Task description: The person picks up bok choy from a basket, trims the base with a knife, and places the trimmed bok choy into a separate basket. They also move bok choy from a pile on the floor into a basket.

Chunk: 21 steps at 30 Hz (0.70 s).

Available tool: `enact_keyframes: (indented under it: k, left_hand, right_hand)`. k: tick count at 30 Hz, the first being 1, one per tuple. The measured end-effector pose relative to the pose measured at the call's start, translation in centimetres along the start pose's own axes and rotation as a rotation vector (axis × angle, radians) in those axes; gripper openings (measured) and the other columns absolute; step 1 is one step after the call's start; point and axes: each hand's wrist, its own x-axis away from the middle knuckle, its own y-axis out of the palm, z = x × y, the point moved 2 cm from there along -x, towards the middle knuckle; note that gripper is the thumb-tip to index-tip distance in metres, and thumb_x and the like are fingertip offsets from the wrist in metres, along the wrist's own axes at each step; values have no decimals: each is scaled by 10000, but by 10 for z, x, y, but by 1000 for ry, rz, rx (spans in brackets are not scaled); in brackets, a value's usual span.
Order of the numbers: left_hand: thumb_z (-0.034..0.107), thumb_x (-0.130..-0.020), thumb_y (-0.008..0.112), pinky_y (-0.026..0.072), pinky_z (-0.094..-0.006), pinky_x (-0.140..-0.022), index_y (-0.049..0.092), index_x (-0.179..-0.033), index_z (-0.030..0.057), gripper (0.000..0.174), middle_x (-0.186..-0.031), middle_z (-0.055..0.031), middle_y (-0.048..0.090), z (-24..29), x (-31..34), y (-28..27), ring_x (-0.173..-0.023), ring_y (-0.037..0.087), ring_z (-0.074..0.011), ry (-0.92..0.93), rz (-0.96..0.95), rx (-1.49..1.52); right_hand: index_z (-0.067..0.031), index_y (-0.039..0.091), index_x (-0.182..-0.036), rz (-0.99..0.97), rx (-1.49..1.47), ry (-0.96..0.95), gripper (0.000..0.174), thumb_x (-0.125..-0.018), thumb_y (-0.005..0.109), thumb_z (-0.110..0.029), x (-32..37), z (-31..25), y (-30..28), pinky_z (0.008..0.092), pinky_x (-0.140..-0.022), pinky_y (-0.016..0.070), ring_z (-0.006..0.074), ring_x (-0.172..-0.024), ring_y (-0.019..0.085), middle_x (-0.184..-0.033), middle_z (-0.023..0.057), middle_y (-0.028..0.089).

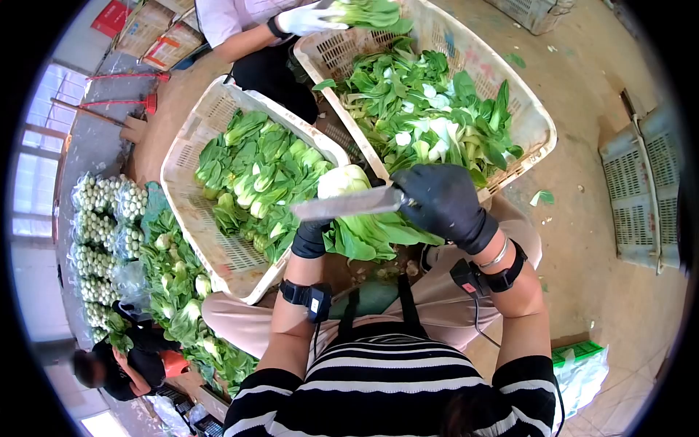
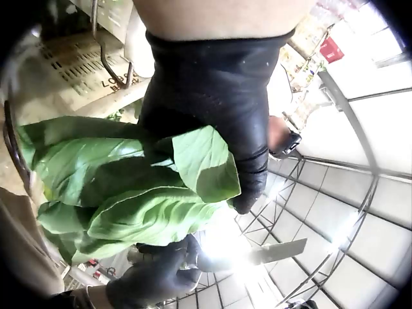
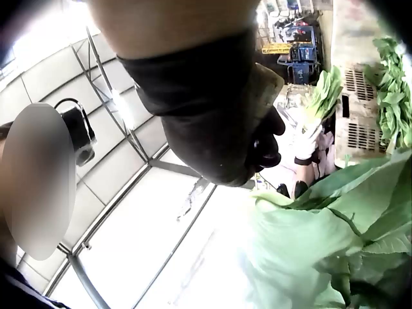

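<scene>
In the head view my gloved left hand (image 1: 313,237) grips a leafy bok choy (image 1: 375,234), its pale base up and its leaves hanging to the right. The left wrist view shows that hand (image 2: 212,109) curled round the stalks, with broad leaves spilling out beside it. My gloved right hand (image 1: 440,205) holds a knife (image 1: 348,205) by the handle, its wide blade lying across the bok choy just under the base in the head view. In the right wrist view the right hand (image 3: 215,119) is above the leaves, and its blade is lost in glare.
A crate (image 1: 175,171) of bok choy heads stands ahead-left, and another crate (image 1: 539,135) of leaves ahead-right. Across from me a person's white-gloved hand (image 1: 309,20) holds bok choy. More greens (image 1: 175,291) and bagged pale vegetables (image 1: 95,255) lie left. Stacked crates (image 1: 641,189) stand right.
</scene>
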Motion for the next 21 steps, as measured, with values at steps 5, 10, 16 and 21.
enact_keyframes:
  k: [5, 10, 16, 21]
  left_hand:
    - [384, -827, 548, 326, -360, -1012, 336, -1294, -6, 644, -1225, -180, 475, 24, 10, 124, -1121, 476, -280, -51, -160, -483]
    - [315, -451, 837, 387, -361, -934, 386, -1228, -21, 959, -1169, -139, 511, 52, 16, 190, -1070, 505, -240, 197, -119, -578]
    - [438, -398, 814, 436, -322, -845, 481, -1114, -29, 917, -1010, -114, 576, 52, 7, 174, -943, 559, -207, 211, -156, -673]
    - [475, -410, 813, 433, -334, -849, 499, -1103, -34, 915, -1037, -131, 577, 56, 9, 191, -943, 562, -217, 158, -135, -848]
  right_hand:
    - [-106, 597, -891, -130, 47, 11, 252, -646, 646, -136, 2, -7, 6, 335, -507, 450, 237, -578, 574, -680, 55, 578]
    - [-78, 589, -1085, -253, -734, 278, 382, -706, 631, -62, -2, -5, -5, 270, -571, 462, 223, -591, 601, -763, 133, 615]
    - [-121, 580, -1134, -251, -686, 122, 444, -697, 650, -78, 3, -10, 8, 304, -545, 457, 265, -577, 588, -745, 131, 615]
    - [-92, 505, -1207, -286, -437, 76, 586, -644, 667, -95, 6, -1, 27, 344, -509, 444, 300, -553, 565, -681, 144, 586]
